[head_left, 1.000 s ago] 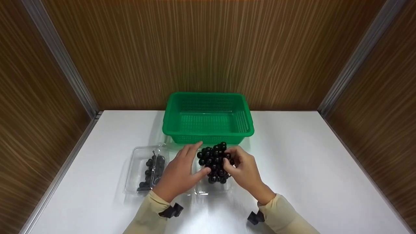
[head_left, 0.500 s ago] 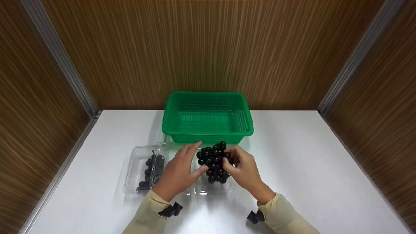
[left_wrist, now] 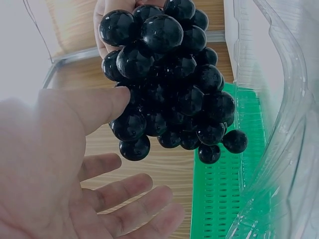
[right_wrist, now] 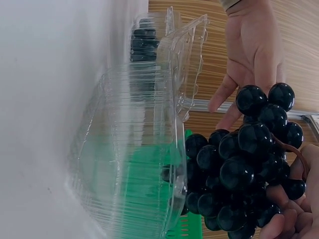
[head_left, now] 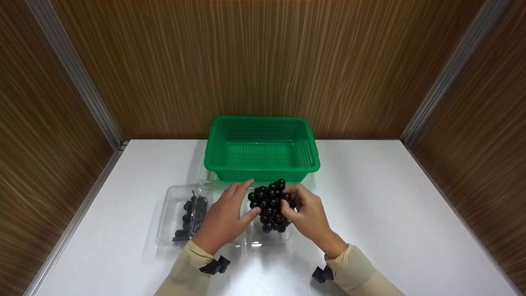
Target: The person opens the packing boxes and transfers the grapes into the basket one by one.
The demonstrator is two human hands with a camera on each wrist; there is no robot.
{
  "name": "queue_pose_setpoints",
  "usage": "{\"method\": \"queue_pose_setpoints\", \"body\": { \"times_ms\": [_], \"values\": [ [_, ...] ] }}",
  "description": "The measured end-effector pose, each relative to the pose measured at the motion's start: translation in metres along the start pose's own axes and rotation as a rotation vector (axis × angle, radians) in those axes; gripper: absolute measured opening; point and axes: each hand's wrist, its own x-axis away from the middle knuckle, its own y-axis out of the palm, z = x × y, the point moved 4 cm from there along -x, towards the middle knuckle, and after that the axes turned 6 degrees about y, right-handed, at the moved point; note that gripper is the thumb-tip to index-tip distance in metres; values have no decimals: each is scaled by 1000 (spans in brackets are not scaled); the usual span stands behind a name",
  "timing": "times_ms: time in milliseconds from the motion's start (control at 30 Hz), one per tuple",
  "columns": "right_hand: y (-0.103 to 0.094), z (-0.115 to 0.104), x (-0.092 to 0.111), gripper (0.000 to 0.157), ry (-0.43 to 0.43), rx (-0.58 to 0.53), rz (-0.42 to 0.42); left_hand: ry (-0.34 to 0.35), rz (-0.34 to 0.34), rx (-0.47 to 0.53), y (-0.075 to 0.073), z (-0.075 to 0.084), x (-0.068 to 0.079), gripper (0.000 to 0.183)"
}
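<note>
Two pale sleeves (head_left: 187,267) ran in at the near side, small black blocks (head_left: 215,265) at the wrists.

Left hand (head_left: 224,218): released, holding nothing, fingers extended and spread, thumb toward the bunch. Thumb tip overlapped the grapes in the left-wrist view; couldn't tell if it bore any load.

Right hand (head_left: 306,209): grasping the black grape bunch (head_left: 269,205) from its right side, thumb and fingers curled in by the brown stem (right_wrist: 291,149). Bunch sat between the two hands, lifted, glossy.

Below the bunch, between the hands: clear container (head_left: 255,243), sitting on the white table (head_left: 382,197). In the right-wrist view a couple of dark grapes showed through its wall.

Just left of the left hand: second clear container (head_left: 171,216), more dark grapes (head_left: 187,218) inside, partly under a clear panel. Left hand blocked the gap between the containers, so couldn't tell if they were joined.

Straight ahead of both hands, past the bunch: green basket (head_left: 263,169), slotted walls, upright. Behind that, a wood-grain panel (head_left: 263,61); metal posts (head_left: 74,70) stood at the far corners, left and right of the hands.
</note>
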Motion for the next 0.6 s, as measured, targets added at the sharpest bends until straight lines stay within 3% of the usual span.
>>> {"method": "queue_pose_setpoints", "body": {
  "times_ms": [600],
  "values": [
    [0,-3,-1,24,-1,0,-4,32,-17,3,-4,3,1,73]
  ]
}}
